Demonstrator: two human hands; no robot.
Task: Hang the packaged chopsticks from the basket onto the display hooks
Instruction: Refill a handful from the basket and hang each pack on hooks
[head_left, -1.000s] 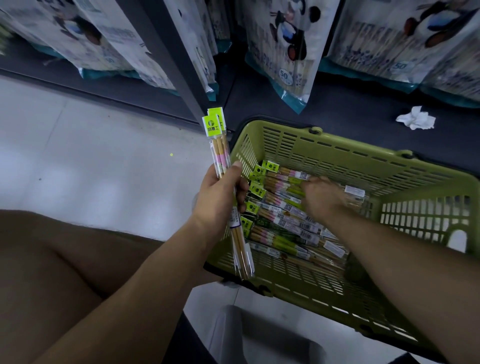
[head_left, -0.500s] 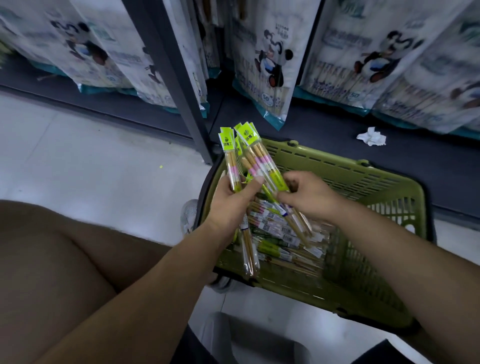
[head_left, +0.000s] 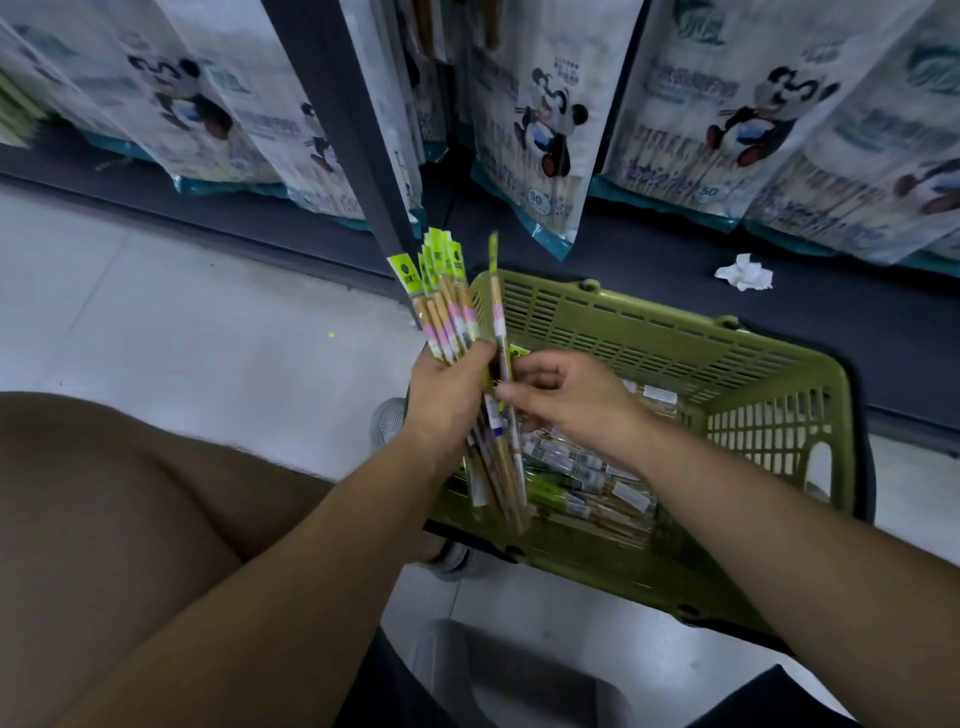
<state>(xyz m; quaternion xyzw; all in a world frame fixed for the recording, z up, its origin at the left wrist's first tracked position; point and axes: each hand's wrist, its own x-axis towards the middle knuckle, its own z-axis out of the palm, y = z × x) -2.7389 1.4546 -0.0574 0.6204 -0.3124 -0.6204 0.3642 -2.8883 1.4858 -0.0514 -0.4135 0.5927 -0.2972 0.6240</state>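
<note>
My left hand (head_left: 451, 387) grips a fanned bundle of several chopstick packs (head_left: 444, 306), clear sleeves with lime-green header tags pointing up. My right hand (head_left: 566, 397) pinches one more pack (head_left: 497, 312) edge-on, right against the bundle. Both hands hover over the near left corner of an olive-green basket (head_left: 675, 353) on the floor. More chopstick packs (head_left: 587, 475) lie flat in its bottom, partly hidden by my arms. No display hooks show clearly.
Large panda-printed bags (head_left: 545, 130) hang in rows along the dark shelf base above the basket. A dark upright post (head_left: 343, 130) stands behind the bundle. A crumpled white paper (head_left: 744, 273) lies on the shelf base. My bare knee (head_left: 104, 519) fills the lower left.
My right hand lifted packs out of the basket and brought them to my left hand, whose bundle has grown. The view has tilted up toward the shelves.
</note>
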